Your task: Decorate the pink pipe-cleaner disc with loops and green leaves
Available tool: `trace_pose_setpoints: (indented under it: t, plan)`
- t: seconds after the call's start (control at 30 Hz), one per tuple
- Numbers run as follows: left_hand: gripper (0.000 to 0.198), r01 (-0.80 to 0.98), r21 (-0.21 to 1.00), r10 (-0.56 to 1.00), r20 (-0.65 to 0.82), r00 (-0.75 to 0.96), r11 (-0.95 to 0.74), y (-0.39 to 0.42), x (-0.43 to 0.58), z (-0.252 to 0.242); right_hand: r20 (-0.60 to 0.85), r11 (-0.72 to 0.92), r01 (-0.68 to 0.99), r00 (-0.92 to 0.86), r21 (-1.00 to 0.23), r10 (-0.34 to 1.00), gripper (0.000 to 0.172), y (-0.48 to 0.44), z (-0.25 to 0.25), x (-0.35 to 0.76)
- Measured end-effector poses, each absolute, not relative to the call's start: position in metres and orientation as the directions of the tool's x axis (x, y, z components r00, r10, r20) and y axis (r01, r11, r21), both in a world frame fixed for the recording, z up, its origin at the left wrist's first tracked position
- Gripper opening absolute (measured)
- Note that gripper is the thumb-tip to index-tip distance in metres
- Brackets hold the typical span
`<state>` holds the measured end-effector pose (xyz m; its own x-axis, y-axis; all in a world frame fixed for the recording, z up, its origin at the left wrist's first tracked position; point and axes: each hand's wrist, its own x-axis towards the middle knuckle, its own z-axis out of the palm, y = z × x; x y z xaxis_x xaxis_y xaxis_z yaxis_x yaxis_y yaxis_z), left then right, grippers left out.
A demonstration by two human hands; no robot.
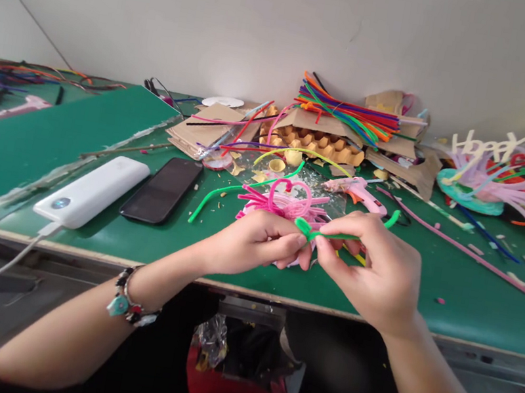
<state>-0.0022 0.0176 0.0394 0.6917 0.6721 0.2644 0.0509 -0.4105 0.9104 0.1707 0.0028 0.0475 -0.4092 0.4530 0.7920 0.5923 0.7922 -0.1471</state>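
My left hand [255, 242] and my right hand [375, 267] meet over the front edge of the green table [103, 131]. Both pinch a green pipe cleaner [336, 235], which is bent into a small loop at the left hand's fingertips and runs right past my right hand's fingers. Just behind the hands lies a pink pipe-cleaner flower [286, 203] with a curled top, partly hidden by my fingers. A loose green pipe cleaner [223, 193] lies to its left.
A white power bank [91, 189] with a cable and a black phone [163, 189] lie at the left. A pink glue gun [360, 194], an egg carton [315, 142], a bundle of coloured pipe cleaners [350, 111], cardboard pieces [208, 128] and a finished craft piece [495, 173] crowd the back.
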Motion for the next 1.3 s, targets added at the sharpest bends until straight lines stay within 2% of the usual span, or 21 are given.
trace_pose_setpoints:
  t: [0.33,0.63,1.0,1.3]
  plan:
    - [0.029,0.052,0.869,0.696,0.357,0.623,-0.493,0.013,0.005,0.038,0.849,0.791,0.607,-0.376,-0.077,0.371,0.014,0.003,0.047,0.164]
    - [0.031,-0.03,0.899,0.761,0.388,0.52,-0.438,0.005,0.012,0.034,0.865,0.796,0.582,-0.302,-0.167,0.402,0.012,0.001,0.042,0.163]
    - [0.033,-0.086,0.922,0.762,0.361,0.538,-0.377,0.005,0.012,0.031,0.868,0.821,0.554,-0.332,-0.138,0.37,0.015,0.0,0.045,0.163]
    - [0.037,-0.154,0.915,0.749,0.395,0.533,-0.373,0.008,0.012,0.031,0.864,0.803,0.566,-0.294,-0.187,0.408,0.015,-0.002,0.045,0.162]
